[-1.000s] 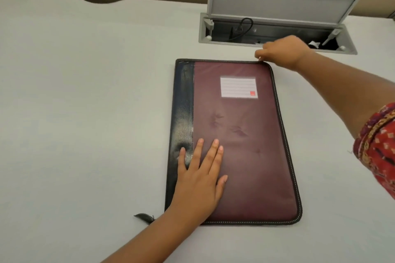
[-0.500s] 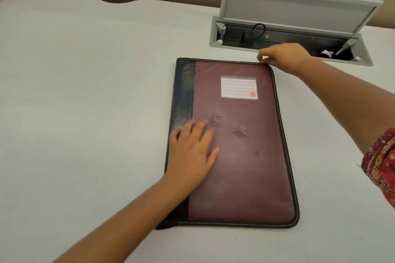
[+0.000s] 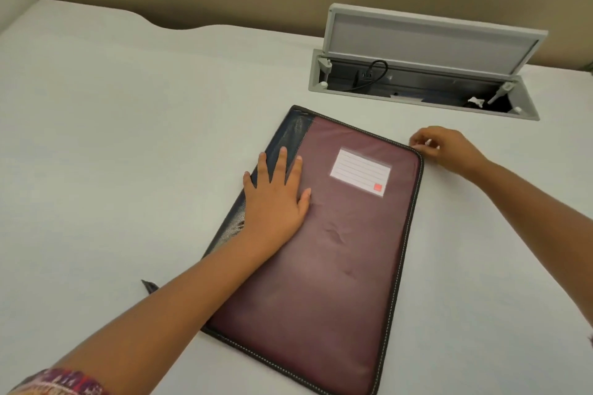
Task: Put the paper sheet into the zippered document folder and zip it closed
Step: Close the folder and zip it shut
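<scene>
A maroon zippered document folder (image 3: 346, 253) with a dark blue spine strip and a lined label pocket (image 3: 361, 171) lies shut on the white table, turned slightly clockwise. My left hand (image 3: 276, 199) rests flat on its upper left part, fingers straight. My right hand (image 3: 446, 149) is at the folder's far right corner, its fingers curled and pinching a small zipper pull at the zip edge. No paper sheet is visible.
An open grey cable box (image 3: 423, 74) with a raised lid and a black cable is set into the table (image 3: 128, 138) behind the folder. A small dark tab (image 3: 149, 286) lies on the table left of my left forearm. A beige wall runs behind.
My left hand slid up the folder toward its far left part. The view shifted and the folder now sits tilted. My right hand stayed at the far right corner on the zip.
</scene>
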The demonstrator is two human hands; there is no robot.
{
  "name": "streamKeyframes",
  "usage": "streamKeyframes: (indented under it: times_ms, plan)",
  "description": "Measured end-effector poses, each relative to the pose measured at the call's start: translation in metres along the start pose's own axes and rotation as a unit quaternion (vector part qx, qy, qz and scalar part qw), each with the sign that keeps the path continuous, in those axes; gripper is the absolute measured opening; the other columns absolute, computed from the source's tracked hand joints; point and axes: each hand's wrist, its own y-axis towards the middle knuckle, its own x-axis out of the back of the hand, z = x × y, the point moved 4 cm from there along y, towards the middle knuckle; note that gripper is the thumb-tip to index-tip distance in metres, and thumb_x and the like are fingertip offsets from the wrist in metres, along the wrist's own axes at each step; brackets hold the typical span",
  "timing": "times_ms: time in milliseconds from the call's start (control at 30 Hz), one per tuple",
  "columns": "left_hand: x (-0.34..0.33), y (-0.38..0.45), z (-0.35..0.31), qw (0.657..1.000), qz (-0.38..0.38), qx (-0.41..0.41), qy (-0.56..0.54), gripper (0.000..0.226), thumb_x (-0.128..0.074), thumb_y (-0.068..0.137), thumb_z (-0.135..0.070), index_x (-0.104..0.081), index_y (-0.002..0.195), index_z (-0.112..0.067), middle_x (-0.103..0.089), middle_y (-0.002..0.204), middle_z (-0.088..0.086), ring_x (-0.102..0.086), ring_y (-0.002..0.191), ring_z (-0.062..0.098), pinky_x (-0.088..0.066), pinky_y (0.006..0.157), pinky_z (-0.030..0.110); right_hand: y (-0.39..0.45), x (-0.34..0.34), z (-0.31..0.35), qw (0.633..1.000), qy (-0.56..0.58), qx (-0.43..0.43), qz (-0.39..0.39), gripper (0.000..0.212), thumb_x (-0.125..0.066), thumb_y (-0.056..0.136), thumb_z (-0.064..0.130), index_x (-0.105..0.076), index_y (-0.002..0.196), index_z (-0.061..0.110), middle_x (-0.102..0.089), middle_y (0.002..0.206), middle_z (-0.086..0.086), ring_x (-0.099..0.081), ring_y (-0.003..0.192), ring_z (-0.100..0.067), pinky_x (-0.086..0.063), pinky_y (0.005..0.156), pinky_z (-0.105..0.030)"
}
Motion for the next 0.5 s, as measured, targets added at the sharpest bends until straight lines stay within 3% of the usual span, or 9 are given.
streamKeyframes:
  times_ms: [133,267,500]
  plan:
    - [-0.001,0.000,0.003,1.000,0.006,-0.011,0.002,0.063,-0.017,0.091,-0.057,-0.005,0.146,-0.028,-0.002,0.157,0.004,0.002,0.143,0.033,-0.014,0.111,0.056,0.015,-0.002,0.012,0.992,-0.118,0.038,0.027,0.018,-0.045,0.095,0.025,-0.058,0.108,0.021,-0.061,0.110,-0.004,-0.056,0.092,-0.022,-0.039,0.074,-0.030]
    - [-0.001,0.001,0.004,1.000,0.021,-0.012,0.004,0.080,0.004,0.075,-0.068,-0.001,0.146,-0.030,0.001,0.157,0.003,0.004,0.143,0.033,-0.011,0.111,0.055,0.035,-0.002,0.032,0.983,-0.163,0.077,0.025,0.019,-0.043,0.096,0.029,-0.056,0.109,0.023,-0.063,0.115,-0.002,-0.059,0.097,-0.025,-0.041,0.075,-0.031]
    - [-0.001,0.000,0.003,1.000,0.018,-0.014,-0.002,0.083,0.003,0.074,-0.071,-0.001,0.146,-0.031,0.001,0.157,0.003,0.004,0.143,0.033,-0.010,0.111,0.056,0.085,-0.016,0.085,0.970,-0.203,0.131,0.022,0.024,-0.043,0.093,0.042,-0.055,0.107,0.026,-0.066,0.111,-0.001,-0.060,0.095,-0.024,-0.036,0.066,-0.027]
